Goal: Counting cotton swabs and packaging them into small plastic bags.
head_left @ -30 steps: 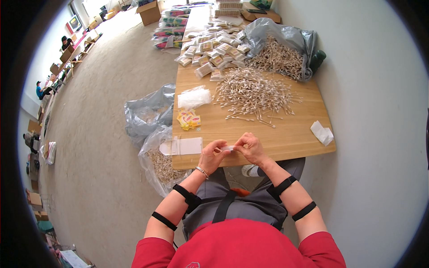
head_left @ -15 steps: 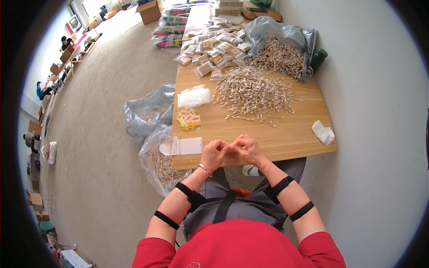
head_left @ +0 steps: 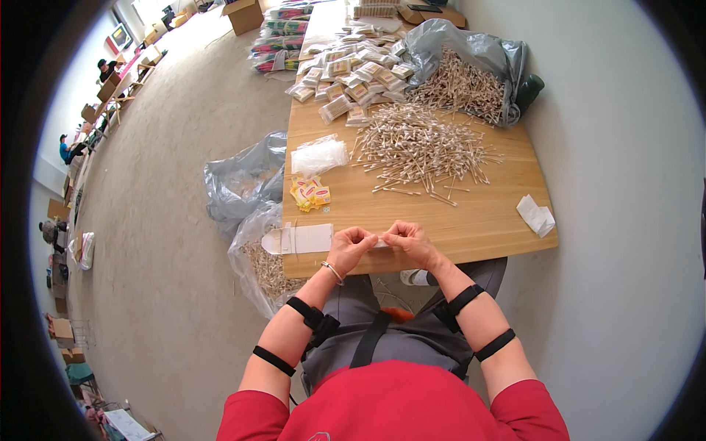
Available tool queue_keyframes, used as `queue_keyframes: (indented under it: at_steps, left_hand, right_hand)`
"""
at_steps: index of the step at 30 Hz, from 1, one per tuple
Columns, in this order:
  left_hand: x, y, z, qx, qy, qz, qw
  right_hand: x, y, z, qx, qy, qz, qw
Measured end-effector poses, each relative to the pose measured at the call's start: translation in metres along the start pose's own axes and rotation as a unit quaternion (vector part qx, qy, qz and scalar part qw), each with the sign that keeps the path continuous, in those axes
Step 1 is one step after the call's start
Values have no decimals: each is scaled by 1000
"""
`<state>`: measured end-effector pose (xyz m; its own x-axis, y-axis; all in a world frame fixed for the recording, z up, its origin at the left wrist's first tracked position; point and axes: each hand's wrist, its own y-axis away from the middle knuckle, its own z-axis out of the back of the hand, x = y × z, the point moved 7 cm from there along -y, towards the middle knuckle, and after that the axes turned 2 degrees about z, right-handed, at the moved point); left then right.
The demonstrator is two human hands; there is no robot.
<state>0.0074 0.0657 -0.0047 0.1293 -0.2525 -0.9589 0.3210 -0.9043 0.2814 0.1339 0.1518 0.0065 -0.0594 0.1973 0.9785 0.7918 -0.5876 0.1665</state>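
Close together at the table's near edge, my left hand (head_left: 351, 248) and my right hand (head_left: 410, 244) both pinch a small whitish, see-through piece (head_left: 382, 242). It looks like thin plastic, mostly covered by the fingers. Beside my left hand lies a white card tray (head_left: 312, 239) with a rounded left end and a band across it. Beyond that are small yellow printed cards (head_left: 310, 194) and a stack of clear plastic bags (head_left: 321, 156). A loose heap of cotton swabs (head_left: 423, 147) spreads over the table farther out, in front of my hands.
Filled swab packets (head_left: 353, 77) pile up at the table's far left. A grey plastic bag (head_left: 441, 44) spills swabs at the far right, by a dark green bottle (head_left: 529, 90). A crumpled tissue (head_left: 536, 216) lies near the right edge. Bags of swabs (head_left: 257, 250) stand left of the table.
My fingertips have drawn slightly apart, and the whitish piece between them shows more. Both hands stay at the near edge. The view has shifted a little.
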Motion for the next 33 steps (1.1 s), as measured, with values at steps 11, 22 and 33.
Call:
queue_keyframes:
  at_steps: [11, 22, 33]
  left_hand:
    - [-36, 19, -6, -65, -167, -213, 961]
    - [-72, 63, -22, -121, -467, -483, 731]
    - [-54, 40, 0, -131, -319, -317, 884]
  right_hand:
    - [41, 23, -2, -41, 289, 255, 922]
    - [76, 54, -34, -66, 586, 444, 674]
    - [57, 26, -9, -81, 425, 318, 844]
